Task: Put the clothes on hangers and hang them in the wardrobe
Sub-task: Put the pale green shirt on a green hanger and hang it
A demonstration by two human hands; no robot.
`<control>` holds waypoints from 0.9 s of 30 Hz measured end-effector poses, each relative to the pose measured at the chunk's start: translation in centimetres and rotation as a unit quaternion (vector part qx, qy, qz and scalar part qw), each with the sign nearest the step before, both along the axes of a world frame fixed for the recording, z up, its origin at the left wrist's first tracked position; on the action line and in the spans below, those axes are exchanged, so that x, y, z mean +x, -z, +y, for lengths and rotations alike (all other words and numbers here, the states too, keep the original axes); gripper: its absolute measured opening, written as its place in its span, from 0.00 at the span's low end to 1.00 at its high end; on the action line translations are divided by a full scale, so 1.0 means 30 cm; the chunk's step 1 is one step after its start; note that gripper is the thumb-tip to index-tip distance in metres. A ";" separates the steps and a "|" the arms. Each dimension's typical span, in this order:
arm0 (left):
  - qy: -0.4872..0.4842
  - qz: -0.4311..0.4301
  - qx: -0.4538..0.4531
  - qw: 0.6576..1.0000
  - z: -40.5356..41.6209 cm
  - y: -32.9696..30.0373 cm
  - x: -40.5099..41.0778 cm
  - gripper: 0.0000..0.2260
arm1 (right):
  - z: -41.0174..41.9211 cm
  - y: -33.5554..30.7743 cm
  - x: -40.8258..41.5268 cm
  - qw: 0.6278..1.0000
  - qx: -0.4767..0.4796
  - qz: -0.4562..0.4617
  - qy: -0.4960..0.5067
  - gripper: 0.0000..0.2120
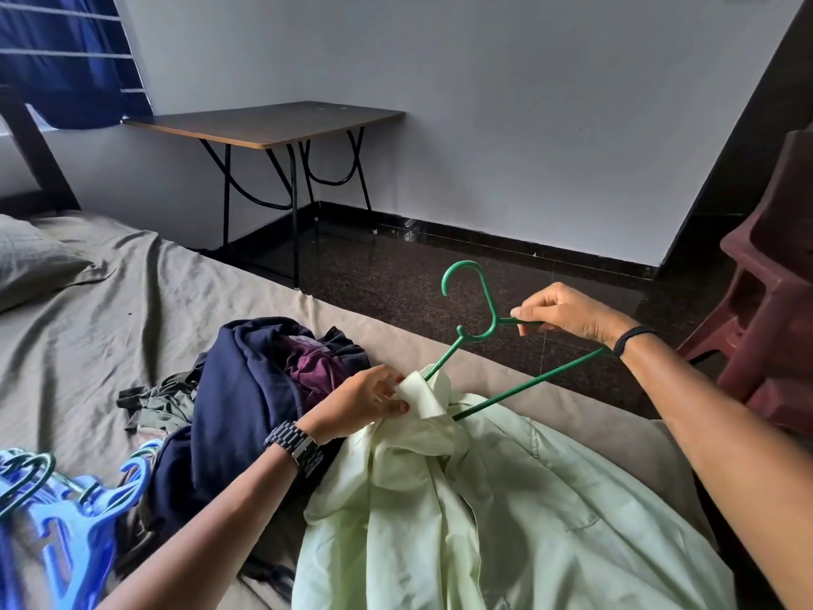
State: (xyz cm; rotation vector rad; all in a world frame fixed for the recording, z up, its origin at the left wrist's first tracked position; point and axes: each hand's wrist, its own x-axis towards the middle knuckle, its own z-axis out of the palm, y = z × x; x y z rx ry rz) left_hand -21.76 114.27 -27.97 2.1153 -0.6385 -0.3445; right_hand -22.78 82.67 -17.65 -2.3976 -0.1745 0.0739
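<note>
A pale green shirt [506,499] lies spread on the bed in front of me. My left hand [365,400] pinches its collar [418,396]. My right hand [567,314] grips one arm of a green plastic hanger [473,332], whose hook points up. The hanger's other arm and one end of its bottom bar run into the shirt's neck opening and are hidden there. A heap of dark clothes [246,389], navy with a purple piece on top, lies to the left of the shirt.
Several blue and green hangers [66,499] lie at the bed's lower left. The bed [110,310] carries a grey-brown sheet and a pillow [31,257]. A folding table [272,123] stands by the wall, and maroon plastic chairs [770,279] stand at the right over dark floor.
</note>
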 end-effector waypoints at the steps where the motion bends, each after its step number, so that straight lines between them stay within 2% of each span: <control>1: -0.001 0.001 -0.013 1.000 -0.008 -0.006 -0.009 0.14 | 0.004 0.005 -0.009 1.000 0.007 -0.001 0.003 0.16; 5: -0.016 -0.008 -0.029 0.999 -0.013 -0.028 -0.029 0.16 | 0.085 0.056 -0.028 0.999 0.037 -0.004 0.002 0.15; 7: -0.046 -0.029 -0.026 0.998 -0.002 -0.047 -0.030 0.12 | 0.138 0.095 -0.016 0.998 0.055 -0.015 -0.005 0.15; 11: -0.082 -0.097 0.040 0.991 0.044 -0.066 -0.025 0.06 | 0.278 0.179 0.023 0.997 0.071 -0.021 -0.021 0.15; 14: -0.115 -0.107 0.073 0.985 0.080 -0.049 -0.020 0.09 | 0.368 0.235 0.056 0.999 0.039 -0.023 -0.017 0.15; 16: -0.159 -0.113 0.097 0.976 0.091 -0.043 -0.029 0.09 | 0.400 0.262 0.080 0.999 0.026 -0.036 -0.002 0.11; 18: -0.201 -0.122 0.099 0.967 0.098 -0.038 -0.042 0.09 | 0.418 0.288 0.084 0.986 -0.022 -0.155 0.057 0.05; 19: -0.223 -0.131 0.100 0.961 0.103 -0.035 -0.046 0.09 | 0.422 0.309 0.081 0.962 -0.024 -0.241 0.124 0.05; 20: -0.242 -0.135 0.103 0.955 0.108 -0.035 -0.047 0.09 | 0.423 0.328 0.068 0.929 0.010 -0.308 0.205 0.04; 21: -0.255 -0.136 0.104 0.952 0.112 -0.037 -0.047 0.09 | 0.420 0.353 0.051 0.898 0.061 -0.332 0.281 0.04; 22: -0.262 -0.132 0.102 0.951 0.112 -0.039 -0.045 0.09 | 0.420 0.377 0.034 0.885 0.097 -0.310 0.335 0.05; 23: -0.263 -0.129 0.100 0.951 0.110 -0.041 -0.042 0.09 | 0.422 0.419 0.024 0.896 0.111 -0.254 0.346 0.06; 25: -0.256 -0.127 0.103 0.953 0.098 -0.043 -0.048 0.09 | 0.443 0.505 -0.003 0.955 0.070 -0.118 0.261 0.03; 27: -0.247 -0.129 0.099 0.955 0.082 -0.043 -0.059 0.09 | 0.477 0.558 -0.035 0.988 0.056 -0.018 0.140 0.15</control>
